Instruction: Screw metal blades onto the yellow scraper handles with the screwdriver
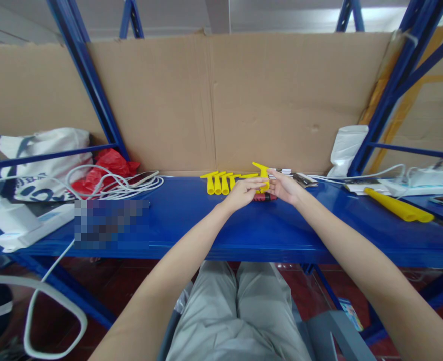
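A yellow T-shaped plastic piece (263, 172) stands raised between my two hands, its slanted top showing above the fingers. My left hand (242, 193) reaches in from the left with its fingers closed against the lower stem. From the right, the fingers of my right hand (284, 186) curl about the same stem. Left of the hands, several like yellow pieces (217, 184) are lined up in a row, partly hidden by my left hand. Below the fingers lies a red and black tool (265, 197), mostly covered, so its kind is unclear.
The blue bench (183, 215) backs onto a cardboard panel (266, 100). White cables (119, 183), a red plastic bag (110, 170) and a power strip (44, 225) are at left. Two yellow tubes (398, 204) lie right. A white pouch (347, 150) leans near the post.
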{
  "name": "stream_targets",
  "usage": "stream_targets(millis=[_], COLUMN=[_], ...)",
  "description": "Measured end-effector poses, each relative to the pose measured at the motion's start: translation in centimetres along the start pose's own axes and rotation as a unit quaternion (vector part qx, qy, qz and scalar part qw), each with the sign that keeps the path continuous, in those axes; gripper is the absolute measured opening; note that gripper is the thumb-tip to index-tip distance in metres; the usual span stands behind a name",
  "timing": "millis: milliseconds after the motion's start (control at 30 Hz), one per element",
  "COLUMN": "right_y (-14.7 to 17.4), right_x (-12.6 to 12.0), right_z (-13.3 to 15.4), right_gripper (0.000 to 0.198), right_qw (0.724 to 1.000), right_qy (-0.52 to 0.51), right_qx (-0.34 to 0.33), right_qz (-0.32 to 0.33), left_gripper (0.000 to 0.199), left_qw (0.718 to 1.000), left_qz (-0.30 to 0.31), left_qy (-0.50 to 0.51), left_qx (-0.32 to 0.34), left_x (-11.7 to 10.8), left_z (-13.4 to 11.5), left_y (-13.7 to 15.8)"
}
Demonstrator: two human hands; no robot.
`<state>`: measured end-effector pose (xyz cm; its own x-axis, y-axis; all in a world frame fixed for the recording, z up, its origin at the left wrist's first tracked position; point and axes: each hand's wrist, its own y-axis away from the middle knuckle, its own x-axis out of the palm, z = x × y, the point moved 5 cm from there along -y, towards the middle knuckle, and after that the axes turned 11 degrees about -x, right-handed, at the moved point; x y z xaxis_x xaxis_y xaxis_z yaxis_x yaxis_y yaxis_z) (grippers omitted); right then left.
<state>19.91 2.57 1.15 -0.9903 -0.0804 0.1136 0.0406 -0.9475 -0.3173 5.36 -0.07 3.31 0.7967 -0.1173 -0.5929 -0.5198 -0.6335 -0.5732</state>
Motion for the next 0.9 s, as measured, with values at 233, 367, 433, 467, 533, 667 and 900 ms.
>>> stream_targets(millis=[233, 367, 433, 467, 533, 667, 900], right_y=[0.3, 0.6, 0.5, 0.5, 0.4, 0.4, 0.7], right_x=[0.0, -0.2, -0.6, -0.8, -1.3, -1.6, -0.4], right_z=[-0.4, 0.3, 0.6, 0.7, 0.8, 0.8, 1.2], right_gripper=[0.011, 0.017, 0.021, 0.022, 0.021, 0.015, 0.015], right_qw=[0.995, 0.992, 0.989, 0.987, 0.98, 0.972, 0.974], right_qy=[-0.037, -0.07, -0.086, -0.097, -0.123, -0.157, -0.172], right_qx=[0.049, 0.042, 0.027, 0.021, 0.013, 0.005, -0.014], right_qz=[-0.076, -0.1, -0.116, -0.128, -0.154, -0.175, -0.149], left_gripper=[0.042, 0.038, 0.035, 0.034, 0.033, 0.032, 0.052], left_qw=[0.998, 0.996, 0.99, 0.986, 0.98, 0.982, 0.99], left_qz=[0.024, 0.021, 0.028, 0.034, 0.042, 0.019, 0.015], left_qy=[-0.013, 0.044, 0.088, 0.108, 0.132, 0.092, -0.094], left_qx=[-0.053, -0.08, -0.106, -0.121, -0.146, -0.166, -0.1], left_x=[0.5, 0.5, 0.5, 0.6, 0.6, 0.2, 0.4], left_z=[0.4, 1.0, 1.5, 1.7, 2.1, 2.7, 2.0], left_y=[0.2, 0.0, -0.1, -0.1, -0.1, 0.0, 0.7])
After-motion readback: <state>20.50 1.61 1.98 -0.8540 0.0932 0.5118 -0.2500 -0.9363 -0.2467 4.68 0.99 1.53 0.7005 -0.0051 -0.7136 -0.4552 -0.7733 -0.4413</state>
